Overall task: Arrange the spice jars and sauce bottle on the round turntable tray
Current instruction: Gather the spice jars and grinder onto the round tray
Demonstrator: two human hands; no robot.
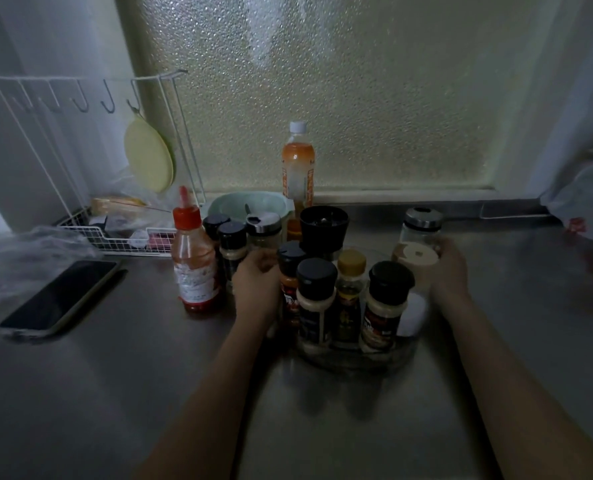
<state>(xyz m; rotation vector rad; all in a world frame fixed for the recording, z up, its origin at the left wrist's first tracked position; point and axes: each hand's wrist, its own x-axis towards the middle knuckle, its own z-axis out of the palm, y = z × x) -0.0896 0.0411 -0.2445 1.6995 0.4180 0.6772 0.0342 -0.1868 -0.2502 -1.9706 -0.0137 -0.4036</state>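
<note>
A clear round turntable tray (354, 358) sits on the steel counter and holds several spice jars with black caps (317, 299), a yellow-capped bottle (350, 289) and a black grinder (324, 228). My right hand (449, 268) is shut on a glass jar with a silver lid (419, 244) at the tray's right rim. My left hand (257, 282) is closed around a silver-lidded jar (264, 230) just left of the tray. The red-capped sauce bottle (193, 258) stands on the counter left of the tray, beside two black-capped jars (232, 247).
A phone (63, 296) lies at the left. A white wire rack (115, 233) with hooks and a yellow disc stands at the back left. A green bowl (250, 206) and a tall orange drink bottle (298, 168) stand behind the jars. A plastic bag (586, 202) is at the far right.
</note>
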